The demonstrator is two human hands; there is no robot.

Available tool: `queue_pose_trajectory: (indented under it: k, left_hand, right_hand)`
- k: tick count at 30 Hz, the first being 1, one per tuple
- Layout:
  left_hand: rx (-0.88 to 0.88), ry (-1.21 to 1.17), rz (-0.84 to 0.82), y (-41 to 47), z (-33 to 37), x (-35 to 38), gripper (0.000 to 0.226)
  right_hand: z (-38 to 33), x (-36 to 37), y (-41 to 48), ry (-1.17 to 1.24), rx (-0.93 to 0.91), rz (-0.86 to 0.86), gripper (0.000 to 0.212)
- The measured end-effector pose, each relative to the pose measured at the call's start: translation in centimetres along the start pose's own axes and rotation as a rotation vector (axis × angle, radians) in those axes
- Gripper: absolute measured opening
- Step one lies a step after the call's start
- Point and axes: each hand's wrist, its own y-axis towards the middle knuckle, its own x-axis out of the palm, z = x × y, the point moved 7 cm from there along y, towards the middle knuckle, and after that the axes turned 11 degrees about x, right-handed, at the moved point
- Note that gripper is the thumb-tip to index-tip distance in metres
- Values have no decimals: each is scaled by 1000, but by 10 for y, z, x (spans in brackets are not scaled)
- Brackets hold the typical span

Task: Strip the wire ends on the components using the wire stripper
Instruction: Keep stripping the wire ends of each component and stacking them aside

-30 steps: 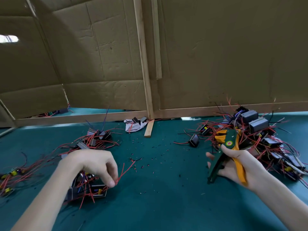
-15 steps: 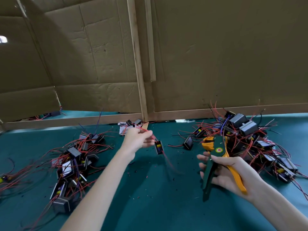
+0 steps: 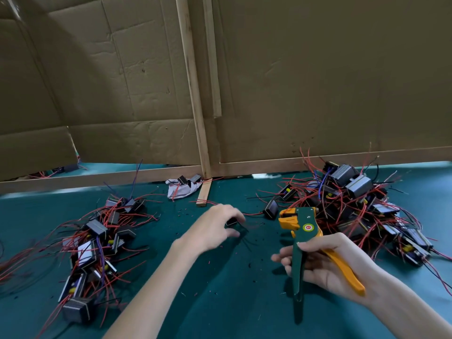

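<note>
My right hand (image 3: 327, 265) grips the handles of the green and orange wire stripper (image 3: 305, 226), its jaws pointing up and away. To its left, my blurred left hand (image 3: 212, 228) hovers low over the green mat and pinches a small black component (image 3: 231, 221) between fingers and thumb, thin wires trailing below it. One heap of black components with red wires (image 3: 97, 241) lies at the left. A bigger heap (image 3: 354, 199) lies at the right, behind the stripper. A single component (image 3: 271, 209) sits between my hands, farther back.
A cardboard wall on a wooden frame (image 3: 195, 106) closes the back of the green mat (image 3: 220, 302). A white cloth with two components (image 3: 179, 190) and a loose wooden strip (image 3: 204, 194) lie at its foot. Bits of cut insulation dot the mat.
My left hand left the left heap, swung to the middle with a component and now sits lower and nearer the stripper. The right hand keeps holding the stripper.
</note>
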Motion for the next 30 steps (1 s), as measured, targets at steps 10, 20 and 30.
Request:
queue_pose_trajectory:
  k: [10,20,30]
  left_hand:
    - [-10,-559,467,-1,3,-10,15]
    - [-73,-886,552,-2,11,-29,1]
    - [-42,-1010,479,-10,37,-52,15]
  right_hand:
    - [17,9,-3,89,181,-91,19]
    - [19,36,-16,81,177,-291,32]
    - [9,45,-23,-337,-153,-289,32]
